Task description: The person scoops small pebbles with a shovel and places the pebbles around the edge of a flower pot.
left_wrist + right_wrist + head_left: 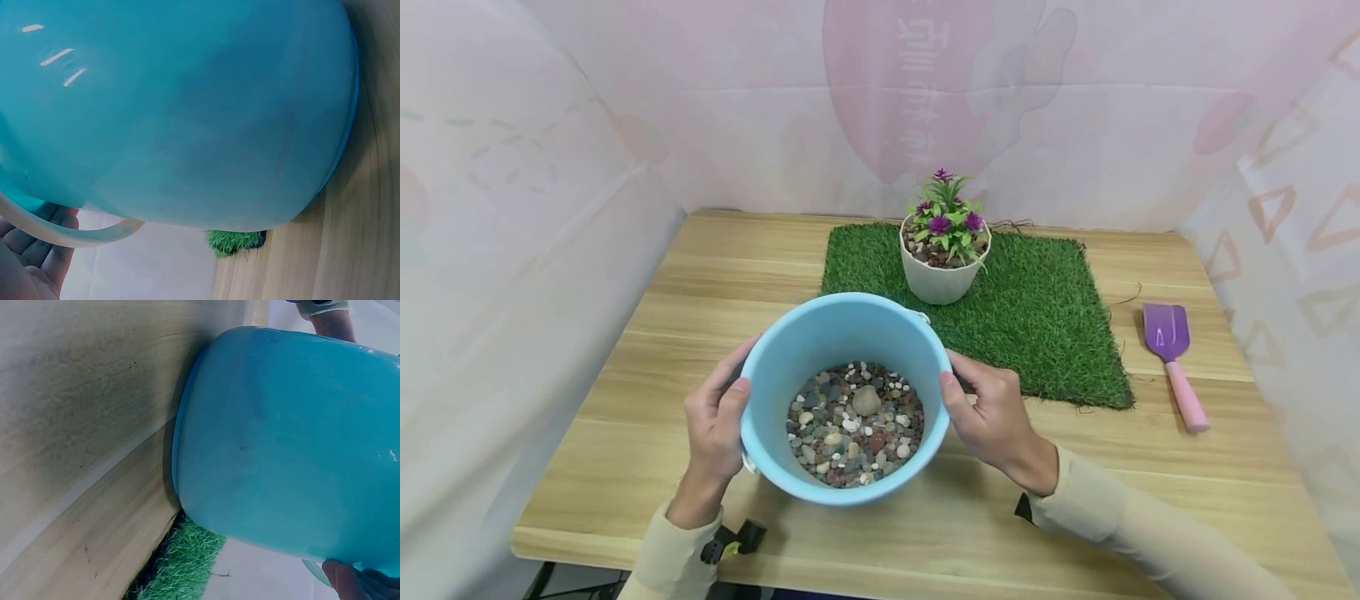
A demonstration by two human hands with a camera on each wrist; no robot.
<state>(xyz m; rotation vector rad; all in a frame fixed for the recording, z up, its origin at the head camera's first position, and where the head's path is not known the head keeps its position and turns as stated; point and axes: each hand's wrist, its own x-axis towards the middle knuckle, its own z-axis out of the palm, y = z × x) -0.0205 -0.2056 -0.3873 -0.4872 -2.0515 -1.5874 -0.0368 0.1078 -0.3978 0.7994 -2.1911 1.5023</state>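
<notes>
A light blue bucket (pixel 850 329) is between my two hands near the front of the table, its opening facing up toward the head camera. Pebbles (pixel 850 454) of mixed colours cover its bottom, with one larger tan stone (pixel 867 401) among them. My left hand (pixel 713 421) grips the rim from the left, thumb at the edge. On the opposite side my right hand (pixel 996 408) holds the rim the same way. A pale bucket handle (pixel 94 237) hangs by the left fingers in the left wrist view. Both wrist views show the bucket's base right at the tabletop.
Behind the bucket lies a green artificial grass mat (pixel 1037 325), bearing a white pot (pixel 942 279) with a purple-flowered plant (pixel 951 218). A purple shovel (pixel 1172 342) with a pink grip lies at the right of the wooden table (pixel 715 275). Printed cloth (pixel 760 125) encloses the table.
</notes>
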